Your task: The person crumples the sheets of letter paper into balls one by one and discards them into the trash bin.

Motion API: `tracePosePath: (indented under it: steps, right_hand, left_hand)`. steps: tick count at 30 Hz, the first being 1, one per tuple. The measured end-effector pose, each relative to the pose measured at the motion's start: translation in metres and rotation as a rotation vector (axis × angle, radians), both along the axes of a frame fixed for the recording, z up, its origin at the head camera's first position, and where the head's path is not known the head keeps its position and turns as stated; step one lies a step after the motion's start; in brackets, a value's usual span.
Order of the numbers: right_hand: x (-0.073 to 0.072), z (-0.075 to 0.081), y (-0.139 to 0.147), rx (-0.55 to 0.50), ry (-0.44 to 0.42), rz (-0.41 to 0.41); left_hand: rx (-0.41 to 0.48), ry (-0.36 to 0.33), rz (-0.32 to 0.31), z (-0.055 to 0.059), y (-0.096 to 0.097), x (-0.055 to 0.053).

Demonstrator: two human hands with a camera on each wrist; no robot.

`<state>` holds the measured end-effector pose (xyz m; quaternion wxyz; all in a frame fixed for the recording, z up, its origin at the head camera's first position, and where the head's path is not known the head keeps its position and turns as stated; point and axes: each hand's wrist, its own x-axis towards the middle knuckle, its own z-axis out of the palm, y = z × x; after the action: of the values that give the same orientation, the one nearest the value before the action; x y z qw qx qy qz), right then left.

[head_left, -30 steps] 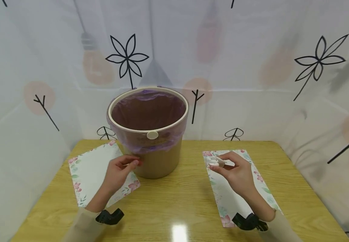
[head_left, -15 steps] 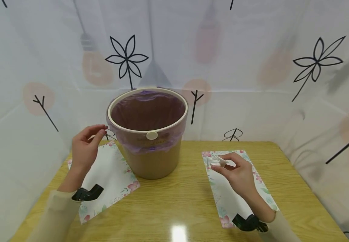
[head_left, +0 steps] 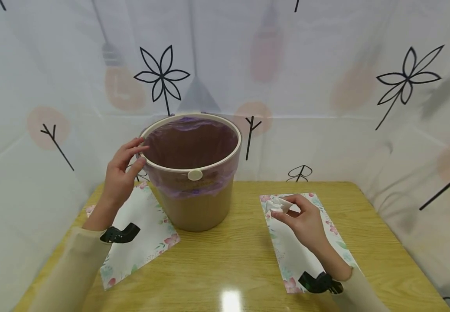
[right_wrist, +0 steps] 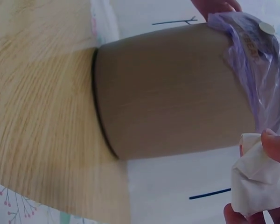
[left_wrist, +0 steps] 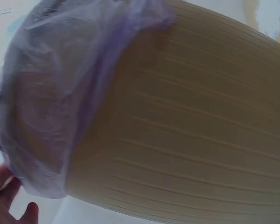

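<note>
A tan trash bin [head_left: 197, 212] stands upright at the back of the table, lined with a translucent purple trash bag [head_left: 209, 184] folded over its pale rim. My left hand [head_left: 120, 175] is at the bin's left rim. Its spread fingers reach across the edge while the thumb stays on the outer side. In the left wrist view, the fingers [left_wrist: 0, 179] lie against or very near the bag; firm contact cannot be told. Over the right-hand sheet, my right hand [head_left: 304, 221] pinches a crumpled white tissue [right_wrist: 256, 179] between thumb and fingers.
One white floral-bordered sheet [head_left: 143, 234] lies on the wooden table [head_left: 217, 260] left of the bin. Another floral sheet [head_left: 293, 255] lies on the right, partly under my right arm. A patterned white cloth [head_left: 318, 86] hangs behind the table.
My left hand has moved from the bin's lower front, where a small red thing showed at its fingertips, up and left, then right onto the rim. The right hand stays nearly still with the tissue.
</note>
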<state>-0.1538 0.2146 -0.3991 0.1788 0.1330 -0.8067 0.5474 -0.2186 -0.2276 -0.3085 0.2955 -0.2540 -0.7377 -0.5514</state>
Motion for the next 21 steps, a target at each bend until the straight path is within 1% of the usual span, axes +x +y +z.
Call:
tracePosePath:
  steps: [2,5,7,9,13,17,18,21]
  right_hand:
    - [-0.002,-0.001,0.002,-0.021,-0.036,0.015]
    - [-0.005,0.0,0.006,-0.057,-0.079,0.036]
    - [-0.007,0.002,0.008,-0.062,-0.084,0.039]
    - [-0.01,0.006,0.01,-0.068,-0.079,0.05]
    - [-0.015,0.019,0.01,-0.052,-0.036,0.081]
    - [-0.021,0.035,0.009,0.004,0.013,0.104]
    - [-0.022,0.04,0.009,0.025,0.025,0.103]
    - [-0.029,0.053,0.008,0.084,0.064,0.11]
  left_hand:
    - [-0.01,0.023,0.012,0.0,0.006,0.002]
    - [-0.005,0.066,0.038,0.003,0.016,0.01]
    - [0.007,0.08,0.044,0.006,0.021,0.014]
    - [0.011,0.084,0.056,0.007,0.023,0.016]
    - [0.021,0.089,0.063,0.006,0.025,0.016]
    - [0.029,0.109,0.067,0.003,0.025,0.014]
    - [0.034,0.114,0.066,0.002,0.025,0.013]
    - [0.045,0.135,0.057,-0.007,0.02,0.003]
